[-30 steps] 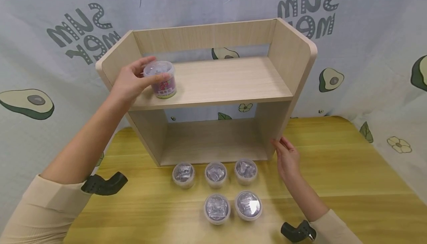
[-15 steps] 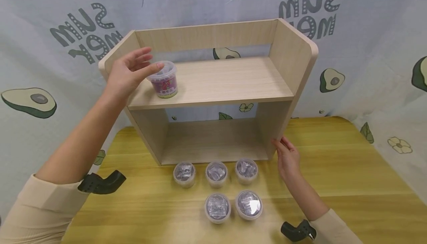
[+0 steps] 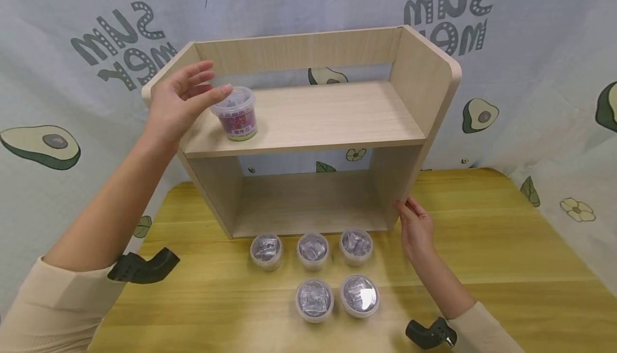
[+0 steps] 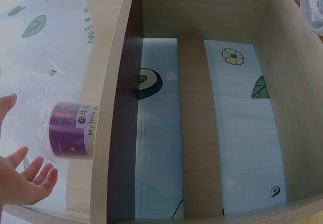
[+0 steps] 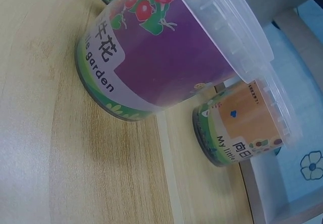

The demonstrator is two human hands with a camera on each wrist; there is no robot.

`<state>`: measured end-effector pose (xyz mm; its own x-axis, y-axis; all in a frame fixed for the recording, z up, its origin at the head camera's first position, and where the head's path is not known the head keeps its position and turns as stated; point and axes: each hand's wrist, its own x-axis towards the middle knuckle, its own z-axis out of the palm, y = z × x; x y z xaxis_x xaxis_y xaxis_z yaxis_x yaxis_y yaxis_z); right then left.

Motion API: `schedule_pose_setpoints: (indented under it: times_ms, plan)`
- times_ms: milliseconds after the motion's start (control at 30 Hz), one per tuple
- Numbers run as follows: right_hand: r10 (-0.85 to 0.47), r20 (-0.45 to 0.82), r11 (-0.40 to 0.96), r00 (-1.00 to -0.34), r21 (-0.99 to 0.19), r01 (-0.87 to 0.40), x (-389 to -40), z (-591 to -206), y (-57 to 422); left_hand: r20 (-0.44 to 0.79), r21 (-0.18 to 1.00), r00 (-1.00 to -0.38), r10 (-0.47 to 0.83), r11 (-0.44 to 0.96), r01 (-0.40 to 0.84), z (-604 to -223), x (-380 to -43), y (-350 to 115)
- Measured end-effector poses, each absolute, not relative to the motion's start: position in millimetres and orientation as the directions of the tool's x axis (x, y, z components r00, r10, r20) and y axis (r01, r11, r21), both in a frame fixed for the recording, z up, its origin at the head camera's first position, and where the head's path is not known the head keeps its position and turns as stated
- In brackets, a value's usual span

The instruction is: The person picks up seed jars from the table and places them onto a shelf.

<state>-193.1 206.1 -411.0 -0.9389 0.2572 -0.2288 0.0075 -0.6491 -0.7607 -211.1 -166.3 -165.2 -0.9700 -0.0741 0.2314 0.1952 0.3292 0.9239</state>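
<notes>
A clear-lidded plastic tub with a purple label stands upright at the left end of the upper board of a small wooden shelf. My left hand is just left of the tub's lid with its fingers spread. In the left wrist view that hand is apart from the tub. My right hand holds the lower front edge of the shelf's right side panel, thumb in front, the other fingers partly hidden. The right wrist view shows no hand, only tubs, such as a purple one.
Several more lidded tubs stand on the wooden table before the shelf, among them a front one and a back one. In the right wrist view one tub has an orange label. A printed cloth hangs behind.
My left hand has let go of the purple-labelled tub and drawn back up and to the left. The tub stays on the upper board. My right hand keeps its place on the shelf.
</notes>
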Motion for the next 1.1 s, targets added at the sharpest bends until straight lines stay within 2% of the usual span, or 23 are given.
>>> schedule_pose_setpoints:
  times_ms: [633, 767, 1100]
  plan:
    - [0.278, -0.258, -0.661, -0.925, -0.75, 0.011, -193, -410, 205, 0.305, 0.895, -0.952, 0.034, 0.331, 0.298, -165, -179, -161]
    - [0.274, -0.254, -0.671, -0.928, -0.741, 0.004, -193, -410, 205, 0.314, 0.891, -0.946, 0.085, 0.319, 0.324, -171, -169, -161]
    - [0.271, -0.267, -0.664, -0.925, -0.748, 0.021, -192, -410, 205, 0.385, 0.843, -0.885, 0.262, 0.29, 0.452, -202, -146, -158]
